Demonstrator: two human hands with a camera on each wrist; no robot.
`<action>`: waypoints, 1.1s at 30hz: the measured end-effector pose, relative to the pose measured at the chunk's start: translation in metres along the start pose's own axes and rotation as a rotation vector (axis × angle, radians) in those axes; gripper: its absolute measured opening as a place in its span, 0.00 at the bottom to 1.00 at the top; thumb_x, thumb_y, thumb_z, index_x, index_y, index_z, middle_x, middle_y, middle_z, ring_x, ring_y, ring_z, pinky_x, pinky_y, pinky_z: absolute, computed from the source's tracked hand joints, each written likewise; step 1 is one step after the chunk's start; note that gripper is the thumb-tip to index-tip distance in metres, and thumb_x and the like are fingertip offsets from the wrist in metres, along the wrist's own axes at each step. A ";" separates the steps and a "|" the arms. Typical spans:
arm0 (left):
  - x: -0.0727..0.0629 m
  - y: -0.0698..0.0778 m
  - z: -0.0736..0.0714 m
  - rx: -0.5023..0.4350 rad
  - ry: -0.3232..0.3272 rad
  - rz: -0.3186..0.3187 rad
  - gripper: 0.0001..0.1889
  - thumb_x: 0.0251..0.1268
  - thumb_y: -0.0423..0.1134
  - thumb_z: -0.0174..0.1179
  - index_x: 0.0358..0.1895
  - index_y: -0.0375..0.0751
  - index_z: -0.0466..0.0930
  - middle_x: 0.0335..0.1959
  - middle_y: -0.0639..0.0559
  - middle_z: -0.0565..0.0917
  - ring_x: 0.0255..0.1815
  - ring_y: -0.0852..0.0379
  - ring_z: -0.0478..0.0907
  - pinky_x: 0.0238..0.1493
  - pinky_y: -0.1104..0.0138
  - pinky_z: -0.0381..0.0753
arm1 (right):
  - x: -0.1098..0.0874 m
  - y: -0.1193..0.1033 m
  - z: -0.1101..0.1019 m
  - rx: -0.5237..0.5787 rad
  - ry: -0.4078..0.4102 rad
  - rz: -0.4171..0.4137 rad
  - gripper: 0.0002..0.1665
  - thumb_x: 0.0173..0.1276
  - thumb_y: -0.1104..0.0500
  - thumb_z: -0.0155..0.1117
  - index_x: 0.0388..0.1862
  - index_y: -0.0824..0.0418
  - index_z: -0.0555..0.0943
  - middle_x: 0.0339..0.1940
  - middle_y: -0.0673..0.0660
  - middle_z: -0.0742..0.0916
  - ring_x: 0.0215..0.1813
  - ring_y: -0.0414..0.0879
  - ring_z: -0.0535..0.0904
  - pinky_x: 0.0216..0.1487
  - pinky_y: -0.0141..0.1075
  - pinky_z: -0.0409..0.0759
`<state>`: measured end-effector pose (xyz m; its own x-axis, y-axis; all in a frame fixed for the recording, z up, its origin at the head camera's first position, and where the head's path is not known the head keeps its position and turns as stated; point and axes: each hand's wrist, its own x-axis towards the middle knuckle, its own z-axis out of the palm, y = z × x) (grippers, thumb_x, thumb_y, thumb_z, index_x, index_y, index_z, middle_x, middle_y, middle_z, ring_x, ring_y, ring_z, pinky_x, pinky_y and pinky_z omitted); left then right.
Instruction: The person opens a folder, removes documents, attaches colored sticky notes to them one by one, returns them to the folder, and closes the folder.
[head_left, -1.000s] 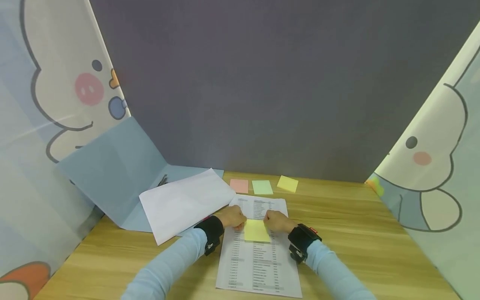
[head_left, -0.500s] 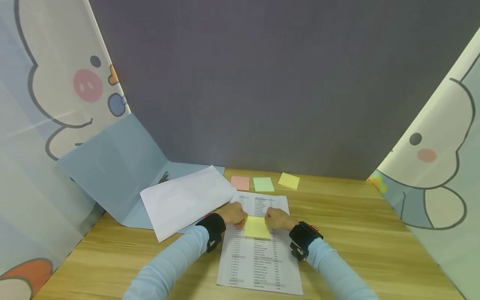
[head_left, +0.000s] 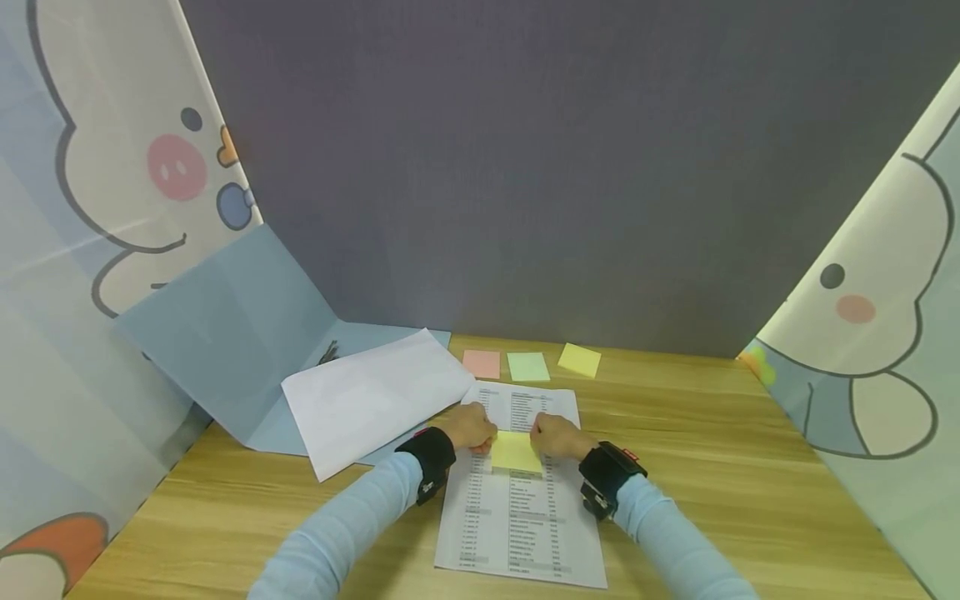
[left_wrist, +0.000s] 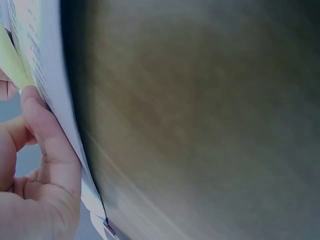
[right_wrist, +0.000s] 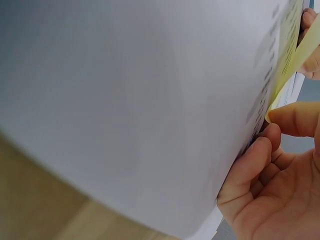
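Note:
A yellow sticky note (head_left: 516, 452) lies over the upper half of a printed sheet (head_left: 525, 533), between the two hands. My left hand (head_left: 470, 427) pinches its far left corner. At the far right corner, my right hand (head_left: 558, 437) pinches the note between thumb and index finger. The right wrist view shows the sticky note (right_wrist: 300, 52) standing away from the printed page at its free edge, with the thumb tip right at its held corner. In the left wrist view the left hand's fingertips (left_wrist: 31, 95) meet the note's corner close over the sheet.
A pink note (head_left: 482, 364), a green note (head_left: 528, 367) and another yellow note (head_left: 579, 360) lie along the back of the wooden table (head_left: 712, 467). An open blue folder (head_left: 232, 325) stands at the left, with white paper (head_left: 382, 400) and a small dark object (head_left: 328, 352) on it.
The head view has shifted slightly, so the scene sits a little higher. Both hands keep hold of the same corners of the sticky note, with hardly any movement.

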<state>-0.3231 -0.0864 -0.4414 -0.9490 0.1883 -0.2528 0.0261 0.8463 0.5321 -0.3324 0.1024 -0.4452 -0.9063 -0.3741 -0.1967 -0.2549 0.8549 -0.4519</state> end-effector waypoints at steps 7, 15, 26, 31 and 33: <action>0.003 -0.002 0.002 0.031 0.014 0.010 0.16 0.55 0.39 0.52 0.11 0.45 0.76 0.08 0.58 0.74 0.14 0.60 0.69 0.17 0.68 0.58 | 0.001 0.000 0.000 -0.003 -0.008 0.009 0.05 0.65 0.61 0.51 0.30 0.61 0.72 0.25 0.52 0.75 0.29 0.44 0.70 0.28 0.33 0.65; 0.005 -0.002 0.003 0.008 0.025 0.013 0.16 0.55 0.39 0.52 0.11 0.44 0.77 0.08 0.58 0.75 0.14 0.61 0.71 0.17 0.69 0.58 | 0.002 0.000 0.000 -0.016 -0.010 0.018 0.06 0.65 0.60 0.51 0.30 0.61 0.72 0.26 0.53 0.75 0.31 0.45 0.71 0.30 0.34 0.66; 0.008 -0.001 0.005 -0.036 0.012 -0.024 0.17 0.59 0.40 0.52 0.13 0.42 0.76 0.10 0.55 0.75 0.15 0.59 0.72 0.16 0.69 0.58 | 0.002 0.001 -0.001 -0.004 -0.017 0.026 0.06 0.66 0.59 0.51 0.31 0.61 0.72 0.26 0.54 0.75 0.31 0.46 0.71 0.30 0.34 0.67; 0.006 0.001 0.004 -0.044 0.007 -0.021 0.17 0.59 0.39 0.51 0.13 0.41 0.77 0.10 0.55 0.75 0.15 0.59 0.72 0.17 0.69 0.60 | 0.004 0.001 0.001 -0.010 -0.021 0.032 0.07 0.66 0.59 0.50 0.31 0.61 0.72 0.26 0.54 0.75 0.31 0.46 0.71 0.30 0.34 0.66; 0.006 0.001 0.004 -0.042 0.008 -0.019 0.17 0.59 0.38 0.51 0.12 0.42 0.77 0.10 0.55 0.75 0.15 0.60 0.72 0.17 0.70 0.60 | 0.004 0.001 0.001 -0.011 -0.021 0.033 0.07 0.66 0.59 0.50 0.31 0.61 0.72 0.26 0.54 0.75 0.31 0.46 0.71 0.30 0.34 0.66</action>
<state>-0.3271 -0.0824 -0.4457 -0.9517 0.1681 -0.2571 -0.0053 0.8279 0.5609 -0.3360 0.1015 -0.4471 -0.9068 -0.3534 -0.2297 -0.2290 0.8706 -0.4355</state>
